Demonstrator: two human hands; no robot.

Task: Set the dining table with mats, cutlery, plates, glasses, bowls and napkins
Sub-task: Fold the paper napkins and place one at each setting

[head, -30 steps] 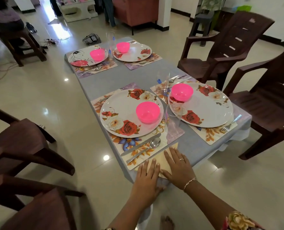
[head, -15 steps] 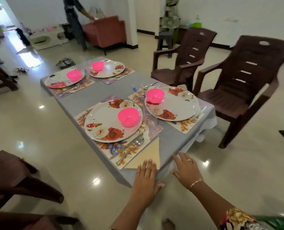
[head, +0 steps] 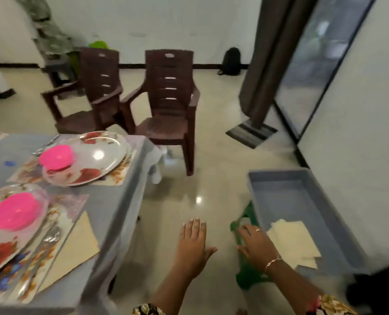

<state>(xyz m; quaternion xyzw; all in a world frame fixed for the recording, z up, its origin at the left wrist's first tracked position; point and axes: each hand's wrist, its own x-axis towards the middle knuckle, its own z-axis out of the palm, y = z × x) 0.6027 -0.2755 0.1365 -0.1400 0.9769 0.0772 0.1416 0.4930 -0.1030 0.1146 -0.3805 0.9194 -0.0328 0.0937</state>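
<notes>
Both hands have left the table [head: 111, 201]: the left hand [head: 192, 244] hovers flat, fingers straight; the right hand [head: 255, 243], fingers loosely spread, reaches just beside the grey tray [head: 280, 178] holding cream napkins [head: 293, 242]. One folded napkin [head: 75, 248] lies at the table's near edge beside the cutlery [head: 48, 237].

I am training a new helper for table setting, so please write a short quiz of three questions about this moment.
1. True or false: the left hand rests on the grey-clothed table.
2. Where do the spare cream paper napkins lie?
A) in the shallow grey plastic tray
B) on a brown plastic chair
C) on a flowered plate
3. How many round pink plastic bowls are in view?

Key: 1 false, it hangs open above the shiny tiled floor. 2 A. 3 two.
</notes>
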